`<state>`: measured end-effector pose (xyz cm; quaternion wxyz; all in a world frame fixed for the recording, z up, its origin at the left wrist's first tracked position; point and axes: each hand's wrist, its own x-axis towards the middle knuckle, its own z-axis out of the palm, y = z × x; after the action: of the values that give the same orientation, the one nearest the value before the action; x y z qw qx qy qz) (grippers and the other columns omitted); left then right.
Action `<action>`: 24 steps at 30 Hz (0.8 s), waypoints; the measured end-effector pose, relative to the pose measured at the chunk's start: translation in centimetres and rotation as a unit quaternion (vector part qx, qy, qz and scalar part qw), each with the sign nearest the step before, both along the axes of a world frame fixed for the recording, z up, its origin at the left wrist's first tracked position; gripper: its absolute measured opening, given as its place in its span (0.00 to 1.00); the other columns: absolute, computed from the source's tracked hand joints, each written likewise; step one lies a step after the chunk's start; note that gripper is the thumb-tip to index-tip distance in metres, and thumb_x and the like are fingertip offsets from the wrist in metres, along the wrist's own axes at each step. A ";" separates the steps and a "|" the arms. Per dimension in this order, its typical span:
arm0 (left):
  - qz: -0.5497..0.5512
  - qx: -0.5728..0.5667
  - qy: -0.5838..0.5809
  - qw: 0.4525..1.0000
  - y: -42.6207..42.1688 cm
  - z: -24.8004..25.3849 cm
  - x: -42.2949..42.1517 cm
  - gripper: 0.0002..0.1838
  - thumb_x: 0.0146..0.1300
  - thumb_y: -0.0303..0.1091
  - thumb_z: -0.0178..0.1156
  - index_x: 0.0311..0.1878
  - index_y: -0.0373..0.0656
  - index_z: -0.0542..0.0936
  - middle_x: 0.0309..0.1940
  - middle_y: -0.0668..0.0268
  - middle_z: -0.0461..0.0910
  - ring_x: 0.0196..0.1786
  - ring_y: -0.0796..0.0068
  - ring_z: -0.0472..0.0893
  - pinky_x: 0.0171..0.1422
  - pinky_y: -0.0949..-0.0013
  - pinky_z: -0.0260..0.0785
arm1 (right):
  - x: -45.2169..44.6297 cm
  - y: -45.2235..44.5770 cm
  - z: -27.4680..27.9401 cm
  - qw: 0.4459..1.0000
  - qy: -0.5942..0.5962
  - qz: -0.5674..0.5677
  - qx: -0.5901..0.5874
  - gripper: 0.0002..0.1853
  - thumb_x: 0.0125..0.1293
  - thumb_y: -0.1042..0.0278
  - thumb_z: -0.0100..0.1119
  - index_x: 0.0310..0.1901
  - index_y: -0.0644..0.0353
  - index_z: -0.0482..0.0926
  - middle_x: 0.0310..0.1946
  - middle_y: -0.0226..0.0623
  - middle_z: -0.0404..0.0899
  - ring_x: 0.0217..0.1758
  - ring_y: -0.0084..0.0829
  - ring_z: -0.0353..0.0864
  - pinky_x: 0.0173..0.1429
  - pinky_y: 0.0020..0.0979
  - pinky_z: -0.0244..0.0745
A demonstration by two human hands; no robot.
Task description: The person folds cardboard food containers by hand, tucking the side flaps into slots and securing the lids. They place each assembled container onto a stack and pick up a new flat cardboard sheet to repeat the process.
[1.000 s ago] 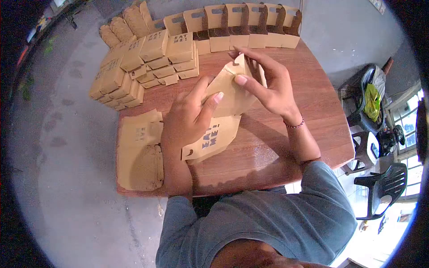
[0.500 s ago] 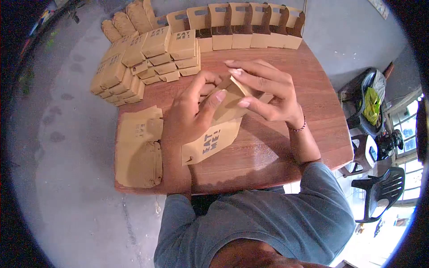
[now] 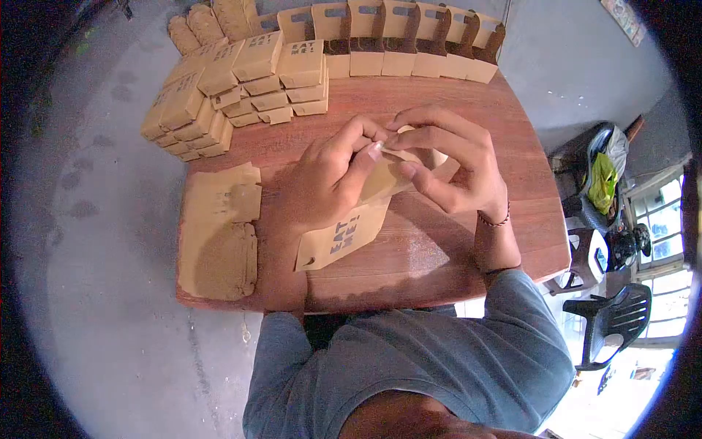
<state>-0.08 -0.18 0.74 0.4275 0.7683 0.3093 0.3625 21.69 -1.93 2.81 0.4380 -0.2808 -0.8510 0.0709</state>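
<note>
- Carton [image 3: 380, 183]: part-folded brown board, sitting between both hands over the middle of the table [image 3: 519, 168]. Cannot tell if its underside is resting on the wood.
- Printed flap [image 3: 344, 238]: hanging open on the near side, "EAT ME!" facing up, its crescent cut [image 3: 311, 261] showing near the left forearm [image 3: 285, 271].
- Left hand [image 3: 325, 175]: holding the carton, thumb and fingers pinching narrowly at the upper corner.
- Right hand [image 3: 464, 157]: holding the carton from the other side, fingers arching around the edge, thumb standing apart from them. Exact contact is partly hiding behind the fingers.
- Step, as I am judging it: both hands are working a corner fold. Doing it well means the left is anchoring the wall while the right is guiding the board square, pressing close to the crease; thin board is likely to be buckling if pushed mid-panel.
- Beside the left forearm, flat cartons [image 3: 219, 274] are lying piled.
- Farther out, boxes [image 3: 256, 58] are standing stacked; handled carriers [image 3: 365, 62] are lining the far edge.
</note>
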 end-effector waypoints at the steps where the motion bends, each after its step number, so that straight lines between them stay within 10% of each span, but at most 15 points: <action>1: 0.006 0.011 0.019 1.000 -0.3 0.4 0.0 0.10 0.76 0.35 0.49 0.52 0.40 0.71 0.43 0.62 0.80 0.48 0.76 0.78 0.53 0.70 0.69 | 0.0 0.0 0.0 1.000 -0.001 0.000 -0.001 0.12 0.52 0.74 0.66 0.40 0.63 0.85 0.46 0.46 0.83 0.50 0.42 0.85 0.53 0.37 0.81; 15: 0.028 0.059 0.052 0.997 -0.9 0.3 0.7 0.08 0.74 0.33 0.51 0.46 0.38 0.73 0.33 0.62 0.81 0.38 0.77 0.81 0.43 0.70 0.73 | 0.9 0.0 0.2 0.999 -0.008 0.030 -0.002 0.06 0.57 0.72 0.67 0.35 0.62 0.85 0.42 0.44 0.83 0.44 0.43 0.85 0.47 0.37 0.81; 17: 0.032 0.064 0.026 0.997 -1.0 0.4 0.8 0.06 0.70 0.30 0.53 0.43 0.39 0.74 0.31 0.52 0.82 0.36 0.50 0.84 0.39 0.56 0.72 | 1.0 0.0 0.4 0.999 -0.010 0.037 0.000 0.06 0.57 0.72 0.67 0.35 0.62 0.85 0.42 0.44 0.83 0.44 0.42 0.85 0.47 0.37 0.81; 24: 0.048 0.080 0.060 0.994 -1.3 0.7 0.8 0.07 0.70 0.33 0.53 0.44 0.39 0.74 0.32 0.52 0.83 0.38 0.49 0.84 0.40 0.54 0.72 | 1.2 0.5 0.4 0.995 0.012 0.086 -0.057 0.06 0.57 0.74 0.66 0.36 0.64 0.85 0.42 0.45 0.83 0.44 0.42 0.85 0.48 0.35 0.80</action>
<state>0.74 -1.46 1.49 0.3280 0.8045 0.3407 0.3594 22.86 -1.46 3.16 0.4239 -0.2304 -0.8612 0.1599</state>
